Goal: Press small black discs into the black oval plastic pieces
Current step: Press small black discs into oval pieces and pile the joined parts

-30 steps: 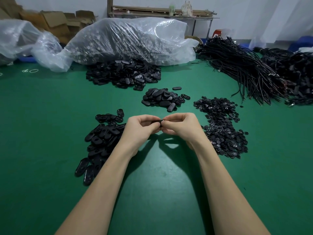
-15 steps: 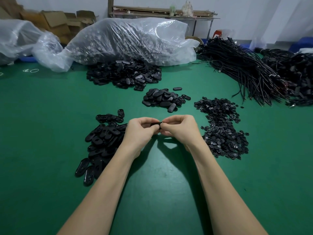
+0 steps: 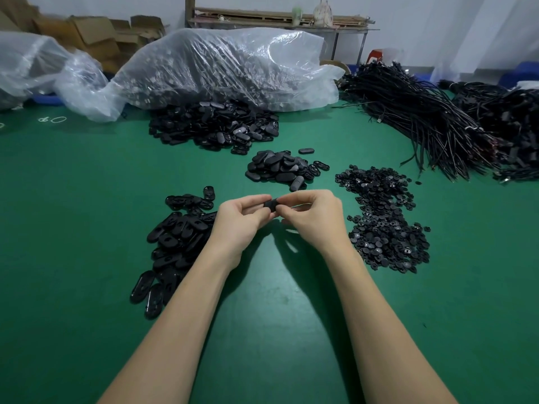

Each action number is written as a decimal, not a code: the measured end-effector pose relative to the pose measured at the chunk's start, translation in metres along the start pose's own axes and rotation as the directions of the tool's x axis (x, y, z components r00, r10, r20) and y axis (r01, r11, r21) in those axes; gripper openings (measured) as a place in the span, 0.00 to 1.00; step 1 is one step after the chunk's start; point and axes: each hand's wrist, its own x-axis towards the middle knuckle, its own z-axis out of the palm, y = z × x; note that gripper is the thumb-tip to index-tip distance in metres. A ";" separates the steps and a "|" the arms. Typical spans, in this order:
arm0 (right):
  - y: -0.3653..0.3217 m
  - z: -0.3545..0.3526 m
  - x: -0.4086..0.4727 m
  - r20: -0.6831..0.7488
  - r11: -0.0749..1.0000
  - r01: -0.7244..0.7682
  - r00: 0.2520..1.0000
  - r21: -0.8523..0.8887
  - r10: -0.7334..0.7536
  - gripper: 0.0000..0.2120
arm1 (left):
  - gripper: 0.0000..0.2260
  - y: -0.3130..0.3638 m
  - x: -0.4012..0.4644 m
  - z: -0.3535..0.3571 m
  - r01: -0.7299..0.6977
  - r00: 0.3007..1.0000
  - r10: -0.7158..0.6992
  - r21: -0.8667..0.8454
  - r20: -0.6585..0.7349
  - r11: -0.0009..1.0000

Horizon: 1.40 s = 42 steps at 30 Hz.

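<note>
My left hand (image 3: 243,221) and my right hand (image 3: 313,218) meet above the green table (image 3: 73,214) and both pinch one black oval piece (image 3: 271,205) between thumbs and fingertips. Most of that piece is hidden by the fingers, and no disc shows on it. A heap of black oval pieces (image 3: 178,240) lies left of my left hand. A spread of small black discs (image 3: 382,223) lies right of my right hand. Another small pile of ovals (image 3: 280,169) sits just beyond the hands.
A bigger heap of ovals (image 3: 215,126) lies further back, in front of a clear plastic bag (image 3: 227,68) full of parts. Bundles of black cables (image 3: 431,121) cover the back right. A second plastic bag (image 3: 35,65) and cardboard boxes (image 3: 96,33) stand at the back left.
Both hands stay together on the oval piece and have shifted only slightly; the fingers have turned the piece a little so more of it shows between the thumbs.
</note>
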 end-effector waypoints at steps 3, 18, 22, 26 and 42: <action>-0.002 -0.003 0.001 0.025 0.986 -0.086 0.996 0.142 0.083 0.02 | 0.12 0.002 0.000 -0.001 -0.007 1.000 0.006 0.029 0.028 1.000; -0.007 -0.012 0.001 0.147 0.835 -0.269 0.963 0.481 0.226 0.03 | 0.12 0.008 -0.003 -0.008 -0.080 0.987 0.076 0.028 0.141 0.996; -0.007 -0.011 0.001 0.148 0.846 -0.261 0.965 0.466 0.216 0.03 | 0.12 0.009 -0.004 -0.008 -0.096 0.985 0.087 0.052 0.148 0.994; -0.007 -0.011 0.000 0.157 0.837 -0.259 0.965 0.482 0.208 0.02 | 0.12 0.009 -0.004 -0.008 -0.101 0.984 0.091 0.059 0.155 0.993; -0.006 -0.007 0.000 0.159 0.825 -0.276 0.961 0.493 0.227 0.03 | 0.11 0.009 -0.006 -0.009 -0.106 0.987 0.094 0.092 0.128 0.990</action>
